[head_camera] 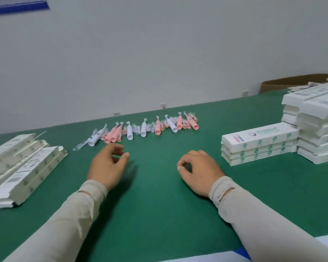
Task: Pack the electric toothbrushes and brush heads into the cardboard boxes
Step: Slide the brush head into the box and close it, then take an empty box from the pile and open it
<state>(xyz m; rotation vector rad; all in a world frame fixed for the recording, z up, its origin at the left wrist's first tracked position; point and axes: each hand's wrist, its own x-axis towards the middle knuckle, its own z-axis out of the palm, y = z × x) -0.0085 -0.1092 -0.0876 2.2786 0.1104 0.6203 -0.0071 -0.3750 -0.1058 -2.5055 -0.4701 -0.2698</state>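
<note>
We are noting the risk: the electric toothbrushes (140,127), lying crowded in a row near the far edge of the green tabletop (159,214) with small wrapped brush heads (134,128) between them, could get knocked and roll when we reach in. Our left hand (107,165) is hovering just before the row, fingers loosely curled, holding nothing. Our right hand (199,172) is likewise curled and holding nothing. Flat cardboard boxes (21,167) are lying at the left edge, filled boxes (259,143) stacked at the right.

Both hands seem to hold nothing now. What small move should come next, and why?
Probably the left hand reaches left for a flat box: both it and the right hand hold nothing, the toothbrushes lie loose in a row, and no open box is ready.
</note>
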